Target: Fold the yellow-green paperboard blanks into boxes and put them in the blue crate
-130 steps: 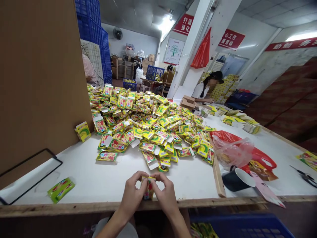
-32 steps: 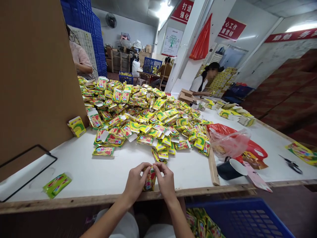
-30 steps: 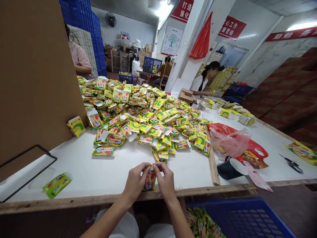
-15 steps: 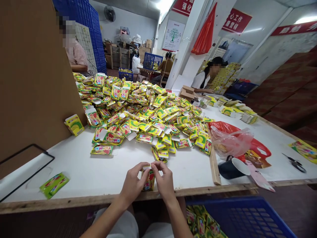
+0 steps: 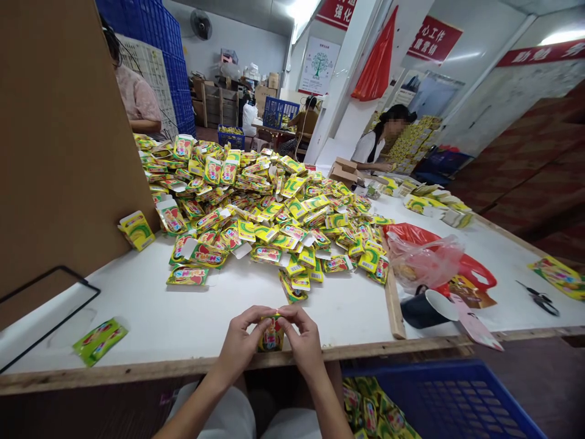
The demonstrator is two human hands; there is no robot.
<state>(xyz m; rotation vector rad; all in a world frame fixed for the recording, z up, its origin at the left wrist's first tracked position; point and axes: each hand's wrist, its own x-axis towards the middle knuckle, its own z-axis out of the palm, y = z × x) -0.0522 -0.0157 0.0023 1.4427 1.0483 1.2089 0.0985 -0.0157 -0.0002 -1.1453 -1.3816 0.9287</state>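
Note:
A small, colourful printed box [image 5: 271, 337] stands upright at the table's front edge, between my two hands. My left hand [image 5: 244, 339] grips its upper left side, fingers curled over the top. On the other side my right hand [image 5: 300, 335] holds the upper right, and the fingertips of both hands meet along the top edge. The top flap is mostly hidden under my fingers. Beyond my hands rises a large pile of similar yellow and green boxes [image 5: 256, 201], many with white flaps sticking out.
A blue basket [image 5: 457, 390] with filled boxes sits below the table on the right. A wooden strip [image 5: 393, 308], dark mug [image 5: 429, 309], red bag [image 5: 478, 271] and scissors [image 5: 540, 299] lie right. A green packet [image 5: 100, 341] and cardboard [image 5: 68, 152] are left. Other people sit farther back.
The white top flap that showed between my fingers is now folded down, and the box front shows more fully. My fingers have come together over its top.

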